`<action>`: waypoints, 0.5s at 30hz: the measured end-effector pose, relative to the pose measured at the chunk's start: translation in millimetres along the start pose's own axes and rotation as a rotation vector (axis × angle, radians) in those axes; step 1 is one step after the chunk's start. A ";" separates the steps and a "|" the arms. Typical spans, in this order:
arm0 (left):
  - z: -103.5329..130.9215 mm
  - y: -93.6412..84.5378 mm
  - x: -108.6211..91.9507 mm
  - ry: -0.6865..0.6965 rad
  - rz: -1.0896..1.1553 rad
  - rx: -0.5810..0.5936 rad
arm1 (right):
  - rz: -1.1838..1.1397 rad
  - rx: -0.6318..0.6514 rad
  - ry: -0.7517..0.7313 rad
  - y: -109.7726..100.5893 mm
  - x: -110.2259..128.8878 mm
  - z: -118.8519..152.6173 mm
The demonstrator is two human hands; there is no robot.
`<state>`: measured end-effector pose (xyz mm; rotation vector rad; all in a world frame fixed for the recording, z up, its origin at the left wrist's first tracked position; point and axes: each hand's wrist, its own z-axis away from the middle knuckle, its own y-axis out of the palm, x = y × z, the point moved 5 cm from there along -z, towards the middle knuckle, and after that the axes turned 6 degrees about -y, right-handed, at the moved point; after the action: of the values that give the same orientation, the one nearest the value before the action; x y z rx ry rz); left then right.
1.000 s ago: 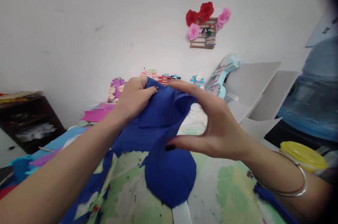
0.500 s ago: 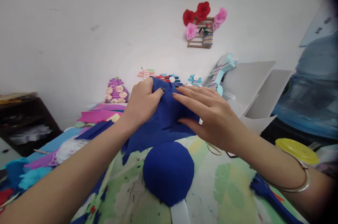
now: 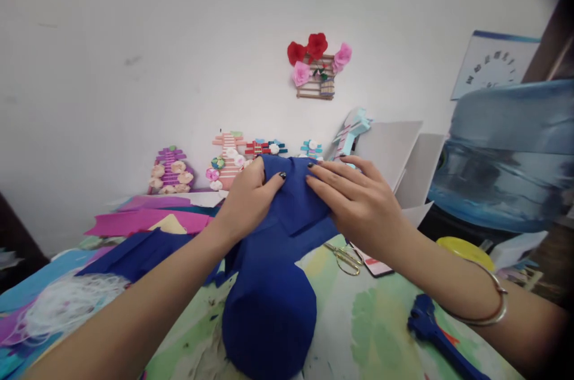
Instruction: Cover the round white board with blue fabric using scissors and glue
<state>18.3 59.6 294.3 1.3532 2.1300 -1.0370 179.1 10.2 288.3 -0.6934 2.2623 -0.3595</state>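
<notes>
A folded dark blue sheet (image 3: 293,198), cloth or paper I cannot tell, is raised in front of me. My left hand (image 3: 251,198) pinches its upper left part, thumb on the near face. Against its right side rests my right hand (image 3: 361,198), fingers stretched out and slightly spread, its thumb hidden. Below both hands, a rounded dark blue piece (image 3: 269,323) lies on the stained green and white tablecloth (image 3: 381,320). The sheet's lower part visually overlaps the top of this piece.
Gold-handled scissors (image 3: 347,260) and a phone (image 3: 379,266) lie near my right wrist, with a yellow lid (image 3: 466,250) and long dark blue piece (image 3: 442,335) further right. White string (image 3: 74,302) and coloured sheets (image 3: 147,221) spread leftward. A water bottle (image 3: 502,159) stands at right.
The view has turned rightward and tilted up slightly. My right fingers now lie flatter on the sheet, and its lower part hangs over the rounded piece's top edge.
</notes>
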 end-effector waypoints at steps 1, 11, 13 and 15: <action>1.3 0.3 -0.3 -0.002 -0.026 0.007 | -0.039 -0.046 0.015 -1.3 -5.7 0.1; 43.7 3.3 75.0 0.347 -0.778 -0.211 | -0.304 -0.174 0.628 -15.4 -74.1 3.2; 37.8 0.8 97.9 0.260 -0.797 -0.237 | -0.326 -0.215 0.704 -20.4 -85.3 7.6; 26.9 -2.8 121.3 0.083 -0.697 -0.157 | -0.352 -0.263 0.749 -26.7 -96.2 11.9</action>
<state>-39.4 109.7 196.3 0.5811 2.7591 -1.0213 254.1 43.4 346.5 -1.2637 2.9221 -0.5662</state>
